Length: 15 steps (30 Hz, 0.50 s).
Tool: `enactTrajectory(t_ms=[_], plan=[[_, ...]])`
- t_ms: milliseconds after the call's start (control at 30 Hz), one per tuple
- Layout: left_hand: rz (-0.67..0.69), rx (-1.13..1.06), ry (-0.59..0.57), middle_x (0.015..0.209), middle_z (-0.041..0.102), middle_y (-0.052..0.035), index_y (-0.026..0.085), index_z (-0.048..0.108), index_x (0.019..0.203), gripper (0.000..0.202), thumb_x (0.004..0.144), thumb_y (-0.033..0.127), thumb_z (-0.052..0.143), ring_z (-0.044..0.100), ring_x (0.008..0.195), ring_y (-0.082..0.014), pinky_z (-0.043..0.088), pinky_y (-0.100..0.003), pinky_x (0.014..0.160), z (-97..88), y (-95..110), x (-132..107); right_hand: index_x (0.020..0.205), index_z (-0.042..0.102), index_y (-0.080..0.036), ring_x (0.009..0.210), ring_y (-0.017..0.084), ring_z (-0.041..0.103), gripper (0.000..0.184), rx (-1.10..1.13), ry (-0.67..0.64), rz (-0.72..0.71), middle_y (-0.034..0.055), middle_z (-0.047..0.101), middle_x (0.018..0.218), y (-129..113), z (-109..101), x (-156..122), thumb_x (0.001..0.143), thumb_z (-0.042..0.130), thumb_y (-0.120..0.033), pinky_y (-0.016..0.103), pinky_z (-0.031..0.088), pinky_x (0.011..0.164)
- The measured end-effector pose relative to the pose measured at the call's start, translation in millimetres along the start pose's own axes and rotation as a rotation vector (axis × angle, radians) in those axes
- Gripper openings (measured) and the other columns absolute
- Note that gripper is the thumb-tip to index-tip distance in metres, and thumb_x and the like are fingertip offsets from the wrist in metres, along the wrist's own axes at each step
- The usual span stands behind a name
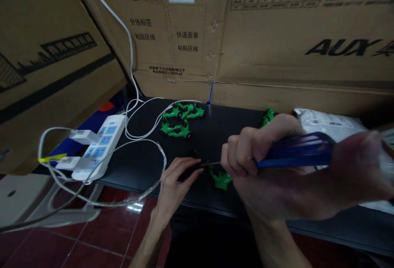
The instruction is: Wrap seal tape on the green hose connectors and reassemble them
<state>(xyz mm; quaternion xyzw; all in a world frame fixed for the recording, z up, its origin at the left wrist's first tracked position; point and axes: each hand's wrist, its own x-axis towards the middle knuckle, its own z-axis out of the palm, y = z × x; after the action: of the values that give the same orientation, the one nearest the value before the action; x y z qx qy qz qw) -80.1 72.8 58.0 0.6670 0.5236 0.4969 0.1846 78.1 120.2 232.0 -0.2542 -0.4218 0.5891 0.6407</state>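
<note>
My right hand (271, 182) is wrapped round the blue handle of a screwdriver (295, 151), held close to the camera and partly blurred. Its thin metal shaft points left, toward the fingertips of my left hand (174, 184). Those fingers are closed round something small and dark at the shaft's tip, too hidden to name. Just under the shaft, a green Y-shaped hose connector (221, 179) lies on the black table (234, 122), partly covered by my right hand. Farther back sit several green and black connectors (175, 128) in a cluster. Another green piece (268, 116) shows behind my right hand.
A white power strip (104, 145) with plugs in it lies at the left, and white cables (147, 136) loop over the table. Large cardboard boxes (184, 62) wall off the back and left. A white plastic package (326, 122) lies at the right, a stool (24, 202) at lower left.
</note>
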Motion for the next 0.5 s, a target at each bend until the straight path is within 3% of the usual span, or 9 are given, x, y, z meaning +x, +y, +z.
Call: enactTrajectory(t_ms=[133,267,400,500], plan=[[-0.055,0.035,-0.011,0.111,0.071,-0.0047,0.028,0.076,0.124,0.027,0.098,0.024,0.073,0.072,0.101,-0.0189,0.058,-0.031,0.091,-0.6,-2,-1,0.047,0.051,-0.021,0.033,0.01,0.038,0.074,0.061,0.008,-0.072,-0.0032,0.038,0.04,-4,1,0,0.09,0.056,-0.081,0.025,0.037,0.035],[-0.126,0.056,-0.035,0.119,0.071,-0.0053,0.029,0.075,0.127,0.028,0.1,0.025,0.069,0.07,0.109,-0.0198,0.055,-0.032,0.097,-1.6,-1,-2,0.058,0.06,-0.021,0.034,0.009,0.035,0.063,0.109,0.052,-0.146,-0.004,0.038,0.043,-6,-18,-2,0.097,0.054,-0.07,0.022,0.033,0.035],[-0.185,0.007,-0.029,0.119,0.076,-0.0049,0.027,0.077,0.122,0.023,0.101,0.027,0.066,0.071,0.111,-0.0207,0.054,-0.033,0.1,-5.0,-1,-3,0.063,0.061,-0.021,0.033,0.009,0.031,0.056,0.089,0.114,-0.13,-0.0046,0.038,0.044,-2,-40,-8,0.1,0.05,-0.062,0.021,0.029,0.033],[-0.301,-0.086,-0.009,0.116,0.079,-0.0036,0.028,0.079,0.118,0.022,0.1,0.033,0.067,0.073,0.11,-0.0209,0.054,-0.032,0.099,-7.5,-1,-2,0.062,0.056,-0.022,0.033,0.009,0.027,0.056,0.095,0.199,-0.091,-0.0063,0.035,0.043,5,-45,-13,0.098,0.053,-0.065,0.019,0.027,0.03]])
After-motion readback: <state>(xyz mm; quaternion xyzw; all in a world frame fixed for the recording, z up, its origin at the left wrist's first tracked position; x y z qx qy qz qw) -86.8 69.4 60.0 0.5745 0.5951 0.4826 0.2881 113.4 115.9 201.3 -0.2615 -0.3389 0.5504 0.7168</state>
